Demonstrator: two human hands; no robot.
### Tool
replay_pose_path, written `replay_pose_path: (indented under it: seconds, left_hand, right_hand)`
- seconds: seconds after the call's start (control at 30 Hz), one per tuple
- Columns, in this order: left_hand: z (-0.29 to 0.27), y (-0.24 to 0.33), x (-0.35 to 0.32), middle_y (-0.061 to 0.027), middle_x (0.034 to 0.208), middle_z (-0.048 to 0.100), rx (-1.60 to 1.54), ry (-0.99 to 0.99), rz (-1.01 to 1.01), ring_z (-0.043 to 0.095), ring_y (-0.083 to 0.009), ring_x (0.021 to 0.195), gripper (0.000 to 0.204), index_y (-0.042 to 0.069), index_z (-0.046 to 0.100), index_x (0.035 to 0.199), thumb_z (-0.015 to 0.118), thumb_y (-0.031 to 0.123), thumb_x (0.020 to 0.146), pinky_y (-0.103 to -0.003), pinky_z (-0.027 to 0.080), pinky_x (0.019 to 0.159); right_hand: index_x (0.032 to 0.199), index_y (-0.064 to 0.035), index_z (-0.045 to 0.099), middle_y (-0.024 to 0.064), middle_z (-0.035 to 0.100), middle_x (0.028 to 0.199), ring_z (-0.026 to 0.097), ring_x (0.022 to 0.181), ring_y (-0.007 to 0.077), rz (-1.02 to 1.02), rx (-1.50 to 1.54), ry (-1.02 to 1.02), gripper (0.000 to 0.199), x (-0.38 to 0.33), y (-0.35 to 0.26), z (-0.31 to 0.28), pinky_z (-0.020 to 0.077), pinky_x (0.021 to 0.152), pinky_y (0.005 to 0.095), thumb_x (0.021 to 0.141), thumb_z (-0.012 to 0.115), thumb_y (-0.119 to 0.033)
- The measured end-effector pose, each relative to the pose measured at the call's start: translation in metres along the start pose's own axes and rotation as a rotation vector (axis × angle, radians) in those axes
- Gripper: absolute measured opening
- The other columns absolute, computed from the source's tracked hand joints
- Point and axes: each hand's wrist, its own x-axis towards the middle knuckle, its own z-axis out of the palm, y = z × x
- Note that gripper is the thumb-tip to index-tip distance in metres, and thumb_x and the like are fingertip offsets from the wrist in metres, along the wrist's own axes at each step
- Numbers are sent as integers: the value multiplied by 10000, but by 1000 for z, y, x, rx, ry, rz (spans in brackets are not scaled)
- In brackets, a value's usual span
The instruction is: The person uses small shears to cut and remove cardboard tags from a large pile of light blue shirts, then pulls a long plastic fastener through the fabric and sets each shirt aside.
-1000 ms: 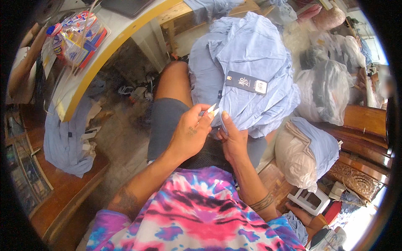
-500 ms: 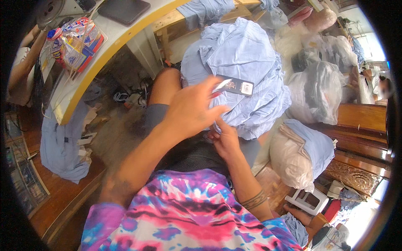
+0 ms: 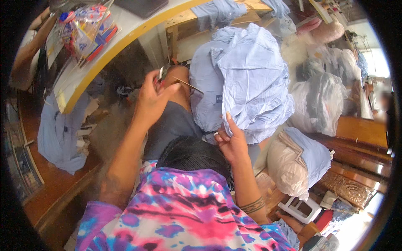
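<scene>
A heap of light blue cloth garments (image 3: 255, 71) rests on my lap and knees. My right hand (image 3: 231, 140) pinches a fold at its near edge, thumb on top. Left of the heap, my left hand (image 3: 155, 100) is raised over my thigh, clear of the cloth. Its fingers close around a small red tool with a pale tip (image 3: 161, 73), apparently thread snips, partly hidden by the hand. Between that hand and the heap, a thin tag (image 3: 188, 84) shows nearly edge-on; what supports it cannot be made out. A small dark label (image 3: 219, 98) shows on the cloth.
A white table with a yellow edge (image 3: 121, 39) curves across the upper left, carrying a colourful plastic package (image 3: 88, 31). Filled clear plastic bags (image 3: 318, 104) and a wrapped bundle (image 3: 289, 163) stand at right. Another blue garment (image 3: 63, 138) hangs at left.
My left hand has moved left, away from the heap, with the red tool. The black tag no longer lies face up on the cloth. My right hand now grips the cloth fold.
</scene>
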Motion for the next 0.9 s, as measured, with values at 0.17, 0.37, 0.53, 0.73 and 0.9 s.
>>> replay_pose_path:
  seconds: [0.17, 0.37, 0.53, 0.73, 0.9]
  left_hand:
    - [13, 53, -100, -48, 744, 587, -471, -360, -471, 530, -109, 485, 248, 21, 514, 1188, 580, 228, 1067, -278, 446, 421]
    - [46, 74, -102, -41, 701, 593, -390, -516, -435, 535, -90, 512, 277, -10, 511, 1235, 550, 216, 1079, -276, 402, 446]
    - [57, 67, -99, -31, 702, 598, -342, -484, -292, 548, -71, 602, 238, -7, 549, 1178, 549, 208, 1077, -279, 422, 527]
    - [54, 63, -97, -34, 698, 599, -383, -473, -304, 545, -77, 607, 237, -6, 557, 1151, 559, 218, 1074, -282, 427, 548]
    - [52, 64, -95, -26, 670, 576, -292, -470, -309, 536, -79, 595, 254, -6, 556, 1164, 567, 230, 1073, -287, 426, 548]
  right_hand:
    - [1155, -20, 649, -51, 425, 678, 339, 546, 63, 39, -13, -37, 404, -3, 0, 4, 343, 583, 263, 999, 725, -385]
    - [1161, -25, 656, -34, 439, 655, 343, 550, 79, 106, 0, -42, 394, -1, 2, 6, 345, 584, 273, 1020, 691, -392]
    - [1143, -37, 672, -29, 470, 661, 351, 549, 82, 82, -5, -1, 356, -3, 1, 10, 344, 578, 275, 1037, 665, -377]
    - [1142, -21, 669, -19, 510, 688, 353, 542, 73, 83, 30, -68, 353, -2, 2, 13, 344, 569, 268, 1041, 661, -359]
    - [1147, -8, 660, -18, 520, 705, 353, 535, 66, 72, 42, -58, 357, -2, -1, 13, 345, 562, 255, 1044, 659, -350]
